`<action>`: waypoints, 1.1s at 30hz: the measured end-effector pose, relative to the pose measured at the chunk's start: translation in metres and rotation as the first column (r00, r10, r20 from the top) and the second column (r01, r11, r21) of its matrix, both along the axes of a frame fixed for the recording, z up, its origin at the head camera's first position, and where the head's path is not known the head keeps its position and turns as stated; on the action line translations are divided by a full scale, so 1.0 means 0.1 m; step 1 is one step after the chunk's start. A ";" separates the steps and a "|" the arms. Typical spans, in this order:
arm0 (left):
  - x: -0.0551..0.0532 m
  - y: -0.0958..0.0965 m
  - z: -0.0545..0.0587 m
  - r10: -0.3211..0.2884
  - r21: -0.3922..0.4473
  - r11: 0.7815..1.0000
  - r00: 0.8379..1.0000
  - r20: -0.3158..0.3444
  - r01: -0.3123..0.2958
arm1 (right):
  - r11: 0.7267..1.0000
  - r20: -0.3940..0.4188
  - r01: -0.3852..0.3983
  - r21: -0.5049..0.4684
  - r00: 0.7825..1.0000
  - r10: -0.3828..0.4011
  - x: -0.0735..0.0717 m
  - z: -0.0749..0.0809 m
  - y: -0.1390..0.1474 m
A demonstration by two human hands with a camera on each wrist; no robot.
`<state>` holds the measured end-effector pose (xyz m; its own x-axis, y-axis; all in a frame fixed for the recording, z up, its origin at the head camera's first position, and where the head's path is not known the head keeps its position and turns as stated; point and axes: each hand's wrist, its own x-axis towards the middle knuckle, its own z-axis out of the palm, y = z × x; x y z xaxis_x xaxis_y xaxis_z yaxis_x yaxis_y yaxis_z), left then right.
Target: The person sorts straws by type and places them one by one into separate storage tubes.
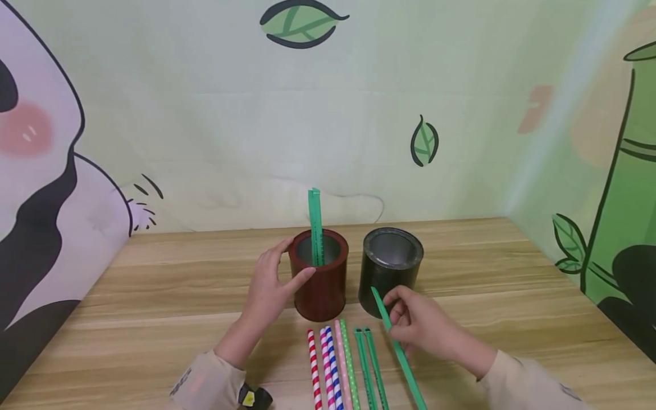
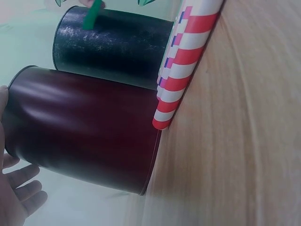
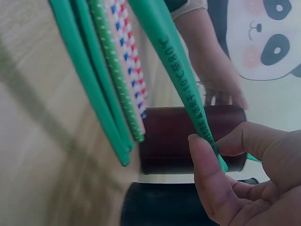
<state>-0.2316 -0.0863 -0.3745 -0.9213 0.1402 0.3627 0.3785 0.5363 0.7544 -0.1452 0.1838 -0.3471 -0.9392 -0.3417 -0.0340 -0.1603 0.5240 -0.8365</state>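
Observation:
In the head view my left hand [image 1: 271, 285] holds the rim of a dark red cylindrical container [image 1: 320, 293], thumb at its near side. Several flat green wrapped straws [image 1: 316, 228] stand upright in that container. My right hand [image 1: 422, 322] pinches another green wrapped straw [image 3: 181, 77] near its upper end, between thumb and forefinger. This straw slants in front of a black cylindrical container [image 1: 389, 279]; printed characters run along it in the right wrist view. The left wrist view shows the left hand's other fingers [image 2: 26, 188] spread beside the red container.
Striped straws [image 1: 314, 370], a pink straw [image 1: 344, 364], a green dotted straw [image 1: 351, 364] and two green wrapped straws [image 1: 370, 367] lie in a row on the wood-grain table [image 1: 179, 296]. A cartoon-printed backdrop [image 1: 220, 125] stands behind.

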 end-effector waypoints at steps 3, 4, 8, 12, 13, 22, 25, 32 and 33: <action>-0.01 0.00 -0.01 -0.001 0.000 1.000 1.000 0.000 0.001 | 1.000 -0.020 -0.004 -0.002 1.000 0.004 -0.01 0.08 0.00; -0.01 -0.01 -0.01 -0.001 -0.001 1.000 1.000 -0.002 0.001 | 1.000 -0.023 -0.006 -0.007 1.000 0.006 -0.01 0.11 0.00; 0.00 0.00 -0.01 0.001 0.004 1.000 1.000 -0.003 -0.001 | 0.998 -0.035 -0.026 -0.049 0.999 0.024 -0.03 0.23 0.00; 0.01 0.00 -0.01 -0.002 0.007 1.000 1.000 -0.024 0.002 | 0.996 -0.055 -0.043 -0.082 0.998 0.038 -0.05 0.33 0.01; 0.01 0.00 -0.01 -0.002 0.008 1.000 1.000 -0.027 0.003 | 0.996 -0.068 -0.045 -0.082 0.997 0.039 -0.05 0.35 0.01; 0.01 -0.01 0.00 -0.003 0.011 1.000 1.000 -0.020 0.003 | 0.998 -0.225 -0.012 -0.061 0.974 -0.002 -0.12 0.61 0.00; 0.01 -0.01 0.00 -0.005 0.017 1.000 1.000 -0.016 0.005 | 0.999 -0.289 0.016 -0.044 0.957 -0.028 -0.16 0.72 -0.03; 0.00 0.00 -0.01 0.000 0.024 1.000 1.000 -0.027 0.001 | 0.996 -0.414 0.069 -0.056 0.906 -0.086 -0.29 0.99 -0.12; 0.00 0.00 -0.02 0.001 0.024 1.000 1.000 -0.028 0.000 | 0.995 -0.427 0.082 -0.058 0.899 -0.099 -0.31 1.02 -0.13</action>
<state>-0.2313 -0.0863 -0.3760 -0.9106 0.1309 0.3919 0.3998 0.5186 0.7558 -0.1761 0.1704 -0.2451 -0.8869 -0.2479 0.3898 -0.4612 0.5225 -0.7172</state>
